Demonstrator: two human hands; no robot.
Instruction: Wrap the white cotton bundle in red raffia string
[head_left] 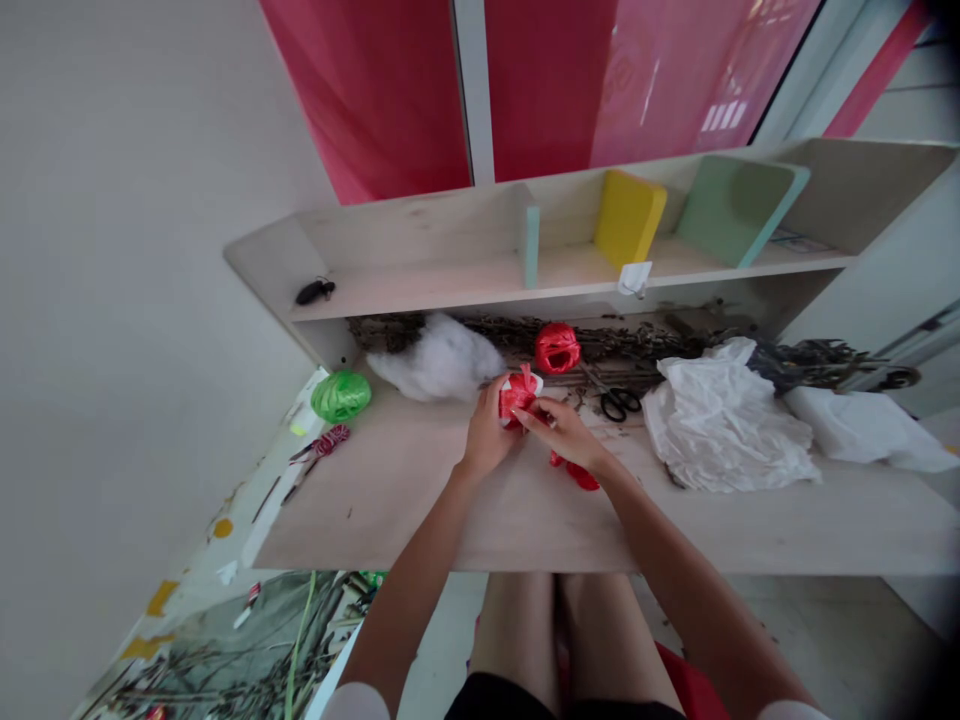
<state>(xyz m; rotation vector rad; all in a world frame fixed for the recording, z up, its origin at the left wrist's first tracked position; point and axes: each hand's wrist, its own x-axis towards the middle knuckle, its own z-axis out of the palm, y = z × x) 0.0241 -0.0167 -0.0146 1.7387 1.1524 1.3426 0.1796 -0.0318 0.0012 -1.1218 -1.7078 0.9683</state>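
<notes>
Red bundle (pixel 517 398), held over the desk (pixel 390 510)
I see the left hand (pixel 486 432) curled round it, the right hand (pixel 568 433) nearly closed at its side — whether pinching, I cannot tell. I judge it light, soft, slippery — best held by both sides.

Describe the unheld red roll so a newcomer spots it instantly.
Start at the desk under the long shelf. Toward its back, the red roll sits between the white fluff and the scissors. Unlike the red bundle in the left hand, it lies unheld, its opening showing.
</notes>
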